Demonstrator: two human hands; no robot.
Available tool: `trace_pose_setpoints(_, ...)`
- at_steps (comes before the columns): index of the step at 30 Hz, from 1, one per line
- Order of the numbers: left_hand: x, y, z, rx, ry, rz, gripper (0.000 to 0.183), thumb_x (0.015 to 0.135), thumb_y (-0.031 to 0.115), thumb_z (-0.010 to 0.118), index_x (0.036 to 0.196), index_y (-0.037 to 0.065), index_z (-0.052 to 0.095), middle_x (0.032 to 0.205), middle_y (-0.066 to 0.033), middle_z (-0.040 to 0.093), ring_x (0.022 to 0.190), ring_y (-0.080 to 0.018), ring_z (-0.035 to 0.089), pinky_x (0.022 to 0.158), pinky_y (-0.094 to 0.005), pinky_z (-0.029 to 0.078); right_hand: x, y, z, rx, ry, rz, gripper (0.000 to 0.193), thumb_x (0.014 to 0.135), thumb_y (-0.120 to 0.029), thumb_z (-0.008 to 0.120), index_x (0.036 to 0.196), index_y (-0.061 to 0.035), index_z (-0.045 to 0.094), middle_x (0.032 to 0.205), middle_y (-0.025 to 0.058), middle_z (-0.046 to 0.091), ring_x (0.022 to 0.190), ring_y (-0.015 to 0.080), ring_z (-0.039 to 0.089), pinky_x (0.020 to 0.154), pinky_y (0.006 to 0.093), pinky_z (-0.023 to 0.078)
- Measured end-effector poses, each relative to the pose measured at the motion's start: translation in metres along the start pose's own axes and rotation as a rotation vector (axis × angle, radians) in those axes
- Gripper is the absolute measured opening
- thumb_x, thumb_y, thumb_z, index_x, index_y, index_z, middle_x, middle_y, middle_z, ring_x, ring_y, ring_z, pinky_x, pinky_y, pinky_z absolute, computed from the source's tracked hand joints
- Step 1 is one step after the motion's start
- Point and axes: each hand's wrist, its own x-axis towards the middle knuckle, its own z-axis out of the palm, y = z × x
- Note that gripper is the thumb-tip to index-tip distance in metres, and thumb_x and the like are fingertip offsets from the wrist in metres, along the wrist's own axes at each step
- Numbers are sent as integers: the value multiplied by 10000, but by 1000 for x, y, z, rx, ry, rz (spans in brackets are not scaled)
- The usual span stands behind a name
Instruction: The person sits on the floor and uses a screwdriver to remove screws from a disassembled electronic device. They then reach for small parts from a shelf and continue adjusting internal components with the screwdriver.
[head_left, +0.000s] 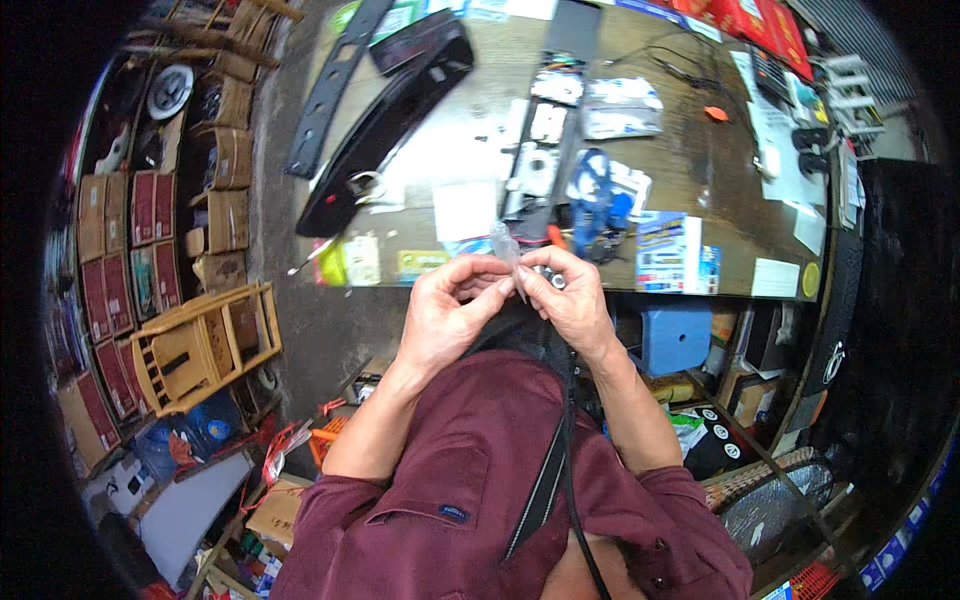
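At the near edge of the table, my two hands meet over a small clear plastic bag [504, 243]. My left hand [452, 308] pinches it between thumb and fingertips from the left. From the right, my right hand [572, 306] grips it with thumb and forefinger. What the bag holds, if anything, is too small to tell. A small shiny metal piece [557, 281] shows at my right hand's fingers. Just beyond is an opened long dark housing [570, 45] with white parts and wires inside. An orange-red piece [556, 237] lies close to my right fingers.
On the wooden table [690, 165], a long black curved cover [400, 120] lies left, near a dark perforated strip [335, 90]. Blue tape rolls or cables [592, 190] and plastic packets [622, 108] lie right. A wooden chair [208, 345] stands left; a blue stool [677, 338] is under the table.
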Motion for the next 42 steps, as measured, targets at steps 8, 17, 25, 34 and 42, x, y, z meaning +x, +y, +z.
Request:
trace_pose_setpoints(8, -3, 4, -111, 39, 26, -62, 127, 950, 54, 748, 1049, -23, 726, 921, -36, 743, 821, -75, 673, 767, -235, 557, 24, 16, 113, -97, 73, 31, 139, 1001, -111, 716, 1067, 11, 720, 870, -2, 689, 774, 49, 604, 675, 222, 501)
trace_pose_setpoints(17, 10, 16, -138, 28, -79, -16, 170, 959, 91, 755, 1079, -25, 720, 948, -52, 741, 833, -73, 679, 754, -231, 558, 32, 12, 144, -254, 194, -37, 141, 1030, -165, 684, 1093, -41, 704, 736, -46, 621, 581, 4, 499, 499, 183, 399)
trace_pose_setpoints(25, 37, 14, -143, -109, -193, -44, 164, 988, 62, 694, 1098, -59, 713, 899, -81, 752, 854, -139, 728, 760, -276, 608, 32, -2, 139, -207, 210, -99, 167, 1023, -190, 708, 1100, -43, 726, 776, -39, 642, 608, 10, 512, 522, 181, 397)
trace_pose_setpoints(34, 54, 25, -149, -58, -215, -131, 130, 955, 85, 720, 1009, -31, 698, 837, -82, 746, 750, -119, 714, 702, -258, 591, 44, -4, 123, -248, 391, -17, 133, 974, -99, 715, 995, 28, 748, 825, 25, 713, 705, 54, 589, 617, 256, 484)
trace_pose_setpoints(42, 64, 13, -143, 98, -153, -127, 106, 930, 72, 724, 965, -27, 708, 802, -33, 720, 696, -58, 635, 637, -222, 528, 39, -27, 137, -139, 310, -50, 235, 976, -23, 684, 1209, 4, 682, 939, -9, 668, 774, 25, 567, 629, 207, 464)
